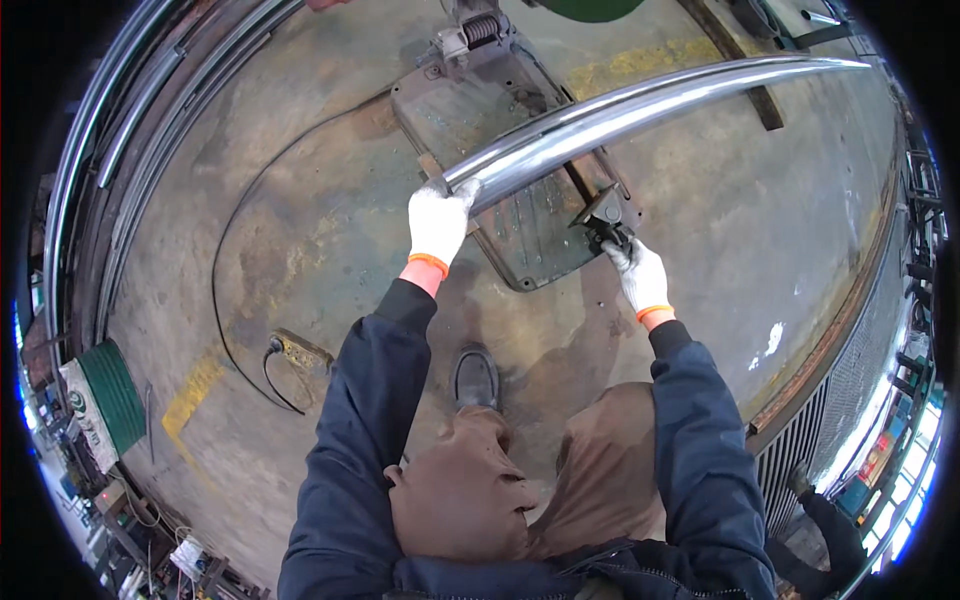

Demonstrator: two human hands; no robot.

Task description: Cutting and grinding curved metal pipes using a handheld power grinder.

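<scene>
My left hand [440, 222], in a white glove with an orange cuff, grips the near end of a long shiny metal tube [600, 125]. The tube slants away to the far right, across a worn metal machine base [545, 250] on the floor. Whether it is one tube or two side by side, I cannot tell. My right hand [640, 278], gloved the same way, closes its fingers on a dark handle [618, 238] at the base's right side. That handle adjoins a grey metal clamp block [605, 210] just below the tube.
A spring hinge [478, 30] rises at the base's far end. A black cable [222, 235] curves over the floor near a yellow power strip [303, 352]. Long metal tubes [130, 140] lie along the left; a dark bar [735, 60] lies beneath the tube. Another person's leg [835, 520] shows at lower right.
</scene>
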